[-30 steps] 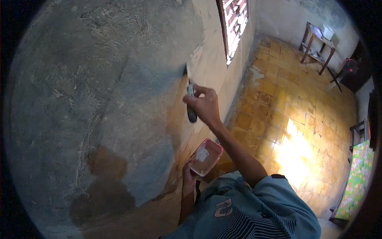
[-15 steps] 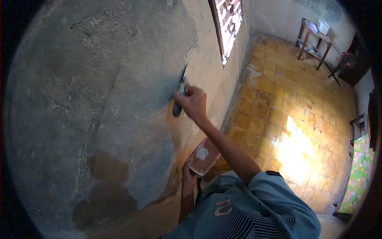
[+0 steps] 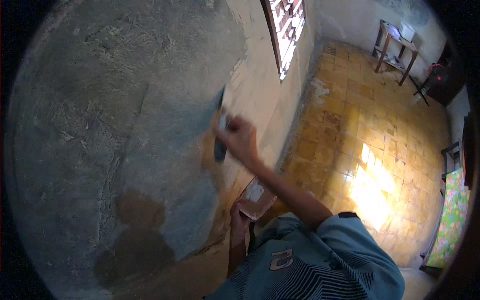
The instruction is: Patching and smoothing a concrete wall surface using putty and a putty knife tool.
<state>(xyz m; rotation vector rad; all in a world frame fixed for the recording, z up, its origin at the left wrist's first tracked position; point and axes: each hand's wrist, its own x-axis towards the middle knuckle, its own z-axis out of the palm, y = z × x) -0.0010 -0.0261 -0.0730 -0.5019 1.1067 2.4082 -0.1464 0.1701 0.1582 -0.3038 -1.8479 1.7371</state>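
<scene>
My right hand is closed round a putty knife with a dark handle, its blade held up against the wall. Hand and tool are slightly blurred. The blade sits near the border between rough grey plaster and a smoother, paler stretch of wall. Lower down, close to my body, my left hand grips the side of a shallow reddish tub. A lump of white paste lies inside it. My right forearm passes over the tub and covers part of its far side.
A barred window opens in the wall ahead. Yellow tiled floor stretches to the right, with a bright sun patch. Beyond stand a small wooden table and a fan. Flowered green cloth hangs at the far right.
My right hand has moved a little down and left along the wall with the putty knife. The left hand and the tub have stayed nearly in place.
</scene>
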